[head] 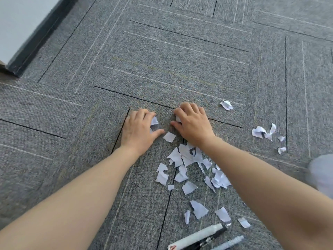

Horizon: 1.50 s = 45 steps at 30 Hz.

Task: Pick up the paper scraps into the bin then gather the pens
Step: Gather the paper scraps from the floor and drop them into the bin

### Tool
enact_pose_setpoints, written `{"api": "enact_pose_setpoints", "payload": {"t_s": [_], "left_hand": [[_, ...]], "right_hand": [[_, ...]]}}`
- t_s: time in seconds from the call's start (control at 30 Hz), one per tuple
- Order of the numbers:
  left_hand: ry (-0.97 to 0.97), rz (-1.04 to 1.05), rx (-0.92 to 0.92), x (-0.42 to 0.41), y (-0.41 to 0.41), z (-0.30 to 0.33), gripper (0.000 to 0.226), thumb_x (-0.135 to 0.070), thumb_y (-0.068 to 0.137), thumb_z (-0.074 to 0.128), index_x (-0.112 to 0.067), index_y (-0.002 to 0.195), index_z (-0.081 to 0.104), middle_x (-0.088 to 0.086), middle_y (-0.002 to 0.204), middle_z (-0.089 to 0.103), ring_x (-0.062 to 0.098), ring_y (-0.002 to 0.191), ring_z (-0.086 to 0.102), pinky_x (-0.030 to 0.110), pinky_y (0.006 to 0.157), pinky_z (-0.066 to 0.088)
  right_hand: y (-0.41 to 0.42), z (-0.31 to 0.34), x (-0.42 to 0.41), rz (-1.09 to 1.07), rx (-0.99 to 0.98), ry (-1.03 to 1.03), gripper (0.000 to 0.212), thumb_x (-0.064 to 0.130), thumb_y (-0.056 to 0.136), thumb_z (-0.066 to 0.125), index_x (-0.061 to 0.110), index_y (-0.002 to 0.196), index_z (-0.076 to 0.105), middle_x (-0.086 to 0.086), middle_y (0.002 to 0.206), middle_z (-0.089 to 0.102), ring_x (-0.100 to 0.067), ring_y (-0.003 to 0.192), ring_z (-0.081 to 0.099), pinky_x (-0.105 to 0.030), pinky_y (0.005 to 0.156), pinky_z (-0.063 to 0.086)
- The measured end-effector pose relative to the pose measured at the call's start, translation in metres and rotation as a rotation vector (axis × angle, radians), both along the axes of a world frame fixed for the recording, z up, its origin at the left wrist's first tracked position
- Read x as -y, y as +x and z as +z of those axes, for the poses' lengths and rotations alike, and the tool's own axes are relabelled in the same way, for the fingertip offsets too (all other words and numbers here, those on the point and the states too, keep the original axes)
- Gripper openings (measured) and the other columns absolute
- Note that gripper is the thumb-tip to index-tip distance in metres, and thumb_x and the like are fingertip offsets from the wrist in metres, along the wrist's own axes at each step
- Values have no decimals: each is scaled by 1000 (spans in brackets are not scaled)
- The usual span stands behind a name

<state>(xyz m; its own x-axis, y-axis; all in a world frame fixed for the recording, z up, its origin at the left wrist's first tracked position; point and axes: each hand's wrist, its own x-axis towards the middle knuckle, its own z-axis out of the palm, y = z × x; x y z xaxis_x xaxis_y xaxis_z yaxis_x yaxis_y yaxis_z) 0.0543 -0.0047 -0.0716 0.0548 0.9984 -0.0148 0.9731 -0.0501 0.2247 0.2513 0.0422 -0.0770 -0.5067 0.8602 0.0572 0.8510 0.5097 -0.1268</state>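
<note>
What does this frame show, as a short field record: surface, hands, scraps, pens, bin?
surface: grey carpet tiles
left hand: grips a paper scrap
right hand: fingers curled on scraps
main scrap pile: loose, beneath the right forearm
outlying scraps: to the right
pens: bottom edge, untouched
bin: not in view

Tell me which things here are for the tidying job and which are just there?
For the job:
paper scraps
pens
left hand and right hand, both gripping scraps

Just there:
carpet
wall skirting
blurred pale thing at the right edge, which cannot be identified
</note>
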Motion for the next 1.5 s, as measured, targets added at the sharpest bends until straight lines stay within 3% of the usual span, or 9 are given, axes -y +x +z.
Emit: {"api": "enact_pose_setpoints", "payload": {"t_s": [0.3, 0.4, 0.53, 0.7, 0.83, 1.0, 1.23, 1.4, 1.5], "left_hand": [[107, -213, 6, -2, 8, 1, 4, -10, 93, 54, -7, 90, 53, 6, 77, 56, 19, 65, 48, 27, 53, 37], [5, -257, 148, 13, 25, 3, 14, -16, 97, 44, -7, 90, 53, 2, 72, 56, 18, 60, 54, 33, 52, 52], [29, -113, 254, 11, 59, 3, 23, -27, 97, 41, -10, 96, 57, 3, 90, 59, 17, 75, 53, 26, 63, 42], [-21, -149, 146, 17, 73, 0, 56, -57, 90, 30, -18, 124, 52, -2, 120, 53, 17, 110, 44, 35, 92, 35], [-42, -294, 37, 40, 76, -1, 76, -75, 79, 37, -20, 130, 46, -3, 125, 48, 18, 116, 42, 38, 102, 31], [21, -266, 7, 45, 88, -7, 49, -57, 86, 43, -19, 117, 49, 1, 109, 51, 21, 98, 47, 36, 83, 42], [66, -384, 65, 44, 102, -9, 13, -11, 86, 65, -14, 85, 52, -1, 75, 53, 16, 65, 46, 26, 57, 44], [-1, -388, 254, 65, 110, 2, 20, -28, 96, 43, -14, 92, 56, -3, 83, 55, 13, 72, 52, 33, 65, 53], [20, -210, 140, 75, 111, 2, 40, -53, 91, 36, -23, 110, 56, -1, 112, 54, 19, 105, 49, 42, 93, 42]], "right_hand": [[14, 23, 0, 139, 30, -125, 13, 18, 101, 45, 7, 96, 49, -3, 69, 57, -22, 51, 53, -33, 44, 45], [42, 21, 2, -183, -163, -154, 24, 26, 102, 41, 6, 93, 51, -4, 66, 60, -26, 52, 56, -35, 46, 47], [89, 18, -23, -629, -248, -116, 29, 35, 102, 39, 13, 95, 57, -5, 86, 65, -22, 67, 58, -36, 59, 50], [98, 14, -35, -630, -109, -165, 43, 52, 95, 43, 18, 120, 49, -9, 125, 44, -25, 104, 53, -33, 67, 42], [101, 13, -48, -558, -4, -140, 35, 41, 99, 43, 9, 114, 46, -15, 119, 49, -34, 93, 58, -40, 62, 46], [109, 22, -45, -379, 97, -156, 6, 4, 95, 52, 5, 99, 48, -14, 93, 62, -28, 67, 59, -37, 53, 45], [128, 18, 38, -440, -216, -69, 21, 24, 101, 42, 10, 92, 56, -3, 80, 62, -26, 66, 58, -34, 51, 45], [173, 13, 44, -753, -145, 15, 32, 44, 96, 45, 22, 110, 64, -8, 122, 53, -29, 116, 45, -41, 93, 36], [186, 1, 42, -797, -68, -157, 51, 58, 93, 39, 32, 137, 44, -9, 152, 29, -35, 142, 19, -50, 115, 13]]}}
